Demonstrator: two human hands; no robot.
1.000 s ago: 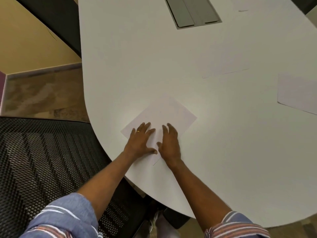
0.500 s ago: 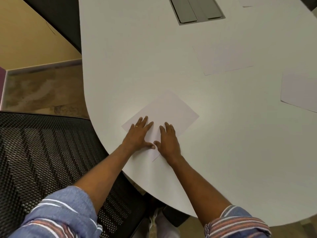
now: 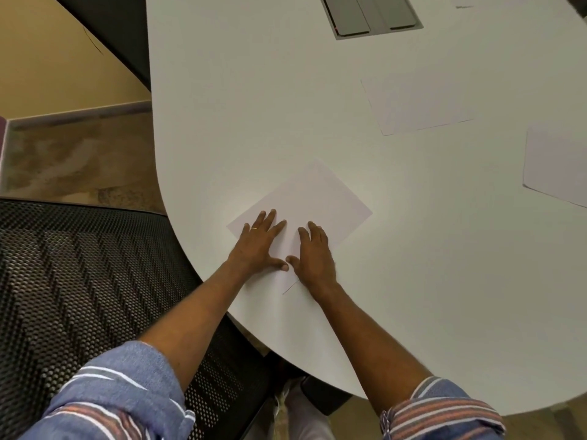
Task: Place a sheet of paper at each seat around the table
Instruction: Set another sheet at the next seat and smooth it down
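On the white tabletop (image 3: 317,90), near its rounded edge beside a black mesh chair (image 3: 79,281), a sheet of paper (image 3: 320,201) lies turned cornerwise — both forearms reach out straight, left hand (image 3: 259,246) and right hand (image 3: 313,255) pressed flat on it, fingers spread, thumbs nearly touching.

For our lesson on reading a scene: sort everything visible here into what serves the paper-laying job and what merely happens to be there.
Belongs to the job:
- white paper sheet under both hands
- left hand and right hand, flat on it
- second white sheet farther in
- third white sheet at the right edge
- white rounded table
- black mesh chair

Just there:
- grey hatch panel in the tabletop
- brown floor
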